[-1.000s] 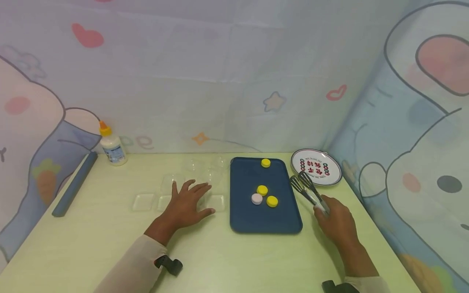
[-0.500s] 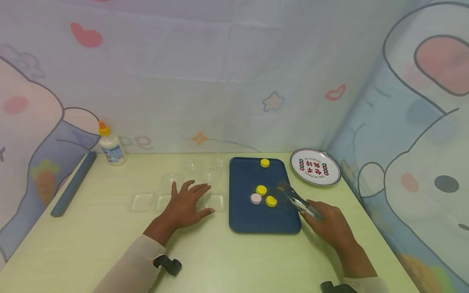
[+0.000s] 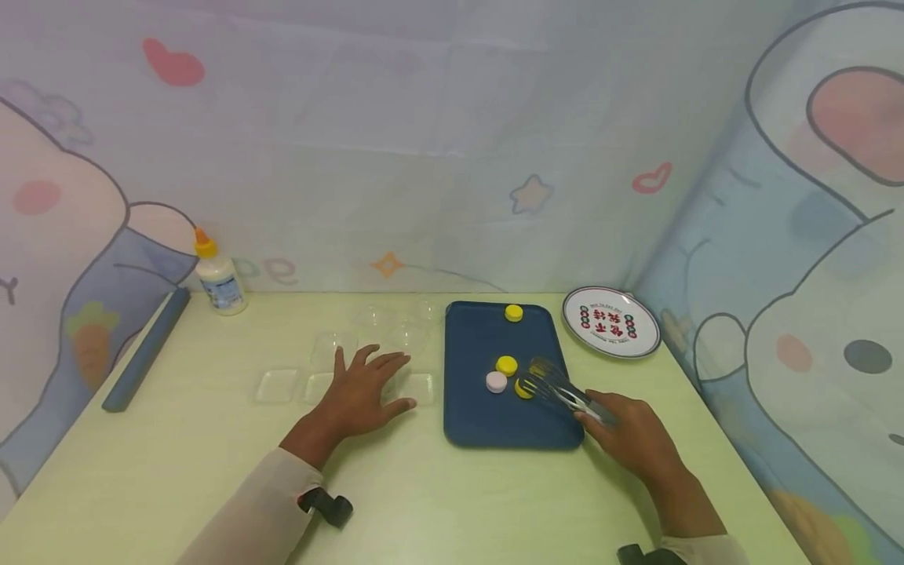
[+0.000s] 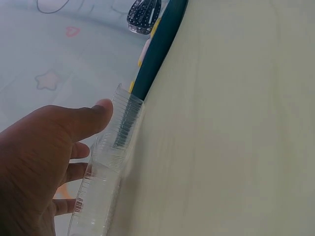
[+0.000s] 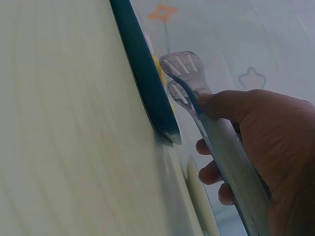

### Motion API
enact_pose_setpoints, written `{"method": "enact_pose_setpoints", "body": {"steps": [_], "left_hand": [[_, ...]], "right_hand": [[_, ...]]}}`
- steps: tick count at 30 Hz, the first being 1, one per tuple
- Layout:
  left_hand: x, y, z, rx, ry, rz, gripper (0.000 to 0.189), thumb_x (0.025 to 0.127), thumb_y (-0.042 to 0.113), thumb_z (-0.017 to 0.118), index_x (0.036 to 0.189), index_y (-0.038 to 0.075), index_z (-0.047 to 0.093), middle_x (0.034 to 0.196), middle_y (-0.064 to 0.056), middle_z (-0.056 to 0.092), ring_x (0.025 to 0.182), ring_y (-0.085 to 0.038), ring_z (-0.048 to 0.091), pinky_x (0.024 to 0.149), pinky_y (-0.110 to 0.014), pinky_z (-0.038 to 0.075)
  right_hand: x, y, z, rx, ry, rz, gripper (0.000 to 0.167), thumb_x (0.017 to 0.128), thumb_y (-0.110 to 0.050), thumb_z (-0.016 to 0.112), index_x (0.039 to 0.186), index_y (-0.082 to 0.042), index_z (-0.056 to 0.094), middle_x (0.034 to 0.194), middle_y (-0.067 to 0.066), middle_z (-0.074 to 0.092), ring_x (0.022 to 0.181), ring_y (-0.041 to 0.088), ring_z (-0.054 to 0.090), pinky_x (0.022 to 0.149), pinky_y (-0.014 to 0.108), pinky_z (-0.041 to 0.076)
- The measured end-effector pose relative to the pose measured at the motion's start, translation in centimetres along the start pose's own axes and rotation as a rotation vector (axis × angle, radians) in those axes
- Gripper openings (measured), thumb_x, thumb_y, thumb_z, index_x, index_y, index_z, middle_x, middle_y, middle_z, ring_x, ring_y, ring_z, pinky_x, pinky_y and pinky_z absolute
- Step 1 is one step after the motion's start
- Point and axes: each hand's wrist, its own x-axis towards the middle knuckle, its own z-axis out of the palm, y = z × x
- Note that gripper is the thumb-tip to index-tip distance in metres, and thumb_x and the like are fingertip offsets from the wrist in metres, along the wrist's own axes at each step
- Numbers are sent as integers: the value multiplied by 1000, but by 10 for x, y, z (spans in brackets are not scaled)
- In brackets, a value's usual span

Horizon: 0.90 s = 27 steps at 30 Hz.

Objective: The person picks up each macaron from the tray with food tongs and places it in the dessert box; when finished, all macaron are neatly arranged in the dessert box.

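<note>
My right hand (image 3: 634, 433) grips slotted metal tongs (image 5: 224, 147). In the head view their two heads are apart over the blue tray (image 3: 508, 426), one partly covering a yellow disc (image 3: 521, 390). Beside that disc lie a second small yellow disc (image 3: 506, 366) and a pale pink disc (image 3: 497, 382). One more yellow disc sits near the tray's far edge. My left hand (image 3: 356, 396) is over the clear plastic boxes (image 3: 418, 388), fingers spread. In the left wrist view its thumb is beside a ridged clear box (image 4: 110, 147); whether it presses on it I cannot tell.
A white plate (image 3: 613, 343) with red lettering stands right of the tray. Several clear boxes and lids (image 3: 278, 386) lie left of it. A glue bottle (image 3: 221, 284) and a blue-grey roll (image 3: 144, 353) are at the far left. Printed cloth walls enclose the back and sides.
The right hand has carried the tongs leftward from beside the plate to over the tray, then down to the right-hand yellow disc. The left hand has stayed in place.
</note>
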Motion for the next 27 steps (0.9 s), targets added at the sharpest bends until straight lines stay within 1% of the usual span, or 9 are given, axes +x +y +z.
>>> {"method": "enact_pose_setpoints", "body": {"steps": [7,12,16,21,24,27], "left_hand": [[0,0,1,-9,-1,-1,71,98,53,76,158,19,58,159,-7,63,156,-46,44,122,-91,11],[0,0,0,-15,1,-1,69,98,51,76,157,20,59,158,-7,64,156,-46,44,122,-91,11],[0,0,0,-20,4,1,68,98,49,77,157,19,59,157,-7,65,157,-45,43,122,-91,11],[1,-2,3,-36,-3,-6,69,98,49,78,158,20,58,157,-7,65,158,-45,42,124,-90,8],[1,-3,4,-38,0,-4,69,98,49,78,158,21,58,157,-7,65,158,-44,42,124,-90,8],[2,-4,5,-36,2,0,68,98,49,78,158,22,58,157,-7,65,158,-44,42,124,-89,8]], "right_hand": [[0,-2,2,-14,-11,-10,38,91,-20,90,122,-1,81,112,16,84,101,37,82,85,55,65],[0,-1,4,-24,-8,-25,38,90,-20,90,122,-1,81,111,16,84,100,38,82,85,55,65],[0,-1,5,-23,-23,-9,38,91,-21,89,123,-1,81,112,16,85,101,38,82,85,55,65],[1,-3,3,-24,-46,19,37,93,-23,87,124,-3,81,110,15,85,97,35,83,82,55,65],[1,-5,1,-29,-42,31,37,94,-23,87,124,-3,81,110,16,85,95,36,83,81,55,65],[2,-6,1,-36,-32,39,38,94,-24,87,125,-3,81,112,18,84,97,38,83,82,57,65]]}}
